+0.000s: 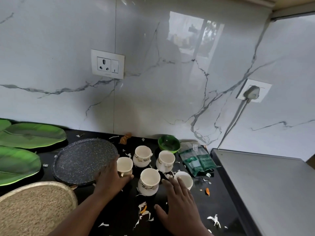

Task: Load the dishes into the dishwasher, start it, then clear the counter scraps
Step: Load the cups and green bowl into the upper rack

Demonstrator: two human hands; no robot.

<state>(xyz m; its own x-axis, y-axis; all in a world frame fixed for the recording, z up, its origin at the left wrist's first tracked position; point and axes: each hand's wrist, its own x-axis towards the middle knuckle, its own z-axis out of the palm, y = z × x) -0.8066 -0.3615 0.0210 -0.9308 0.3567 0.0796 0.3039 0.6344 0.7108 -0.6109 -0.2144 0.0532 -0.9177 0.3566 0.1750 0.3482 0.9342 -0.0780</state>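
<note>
Cups clustered between both hands for gathering: left hand grasps leftmost cup; right hand, fingers spread and released, reaches rightmost cup; scraps beneath.

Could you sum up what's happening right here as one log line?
stage: collecting cups | left hand: grips cup | right hand: open, reaching to right cup | counter: scraps not cleared

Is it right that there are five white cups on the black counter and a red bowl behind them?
Nearly. The head view shows five white cups on the black counter, but the bowl behind them is green, not red.
</note>
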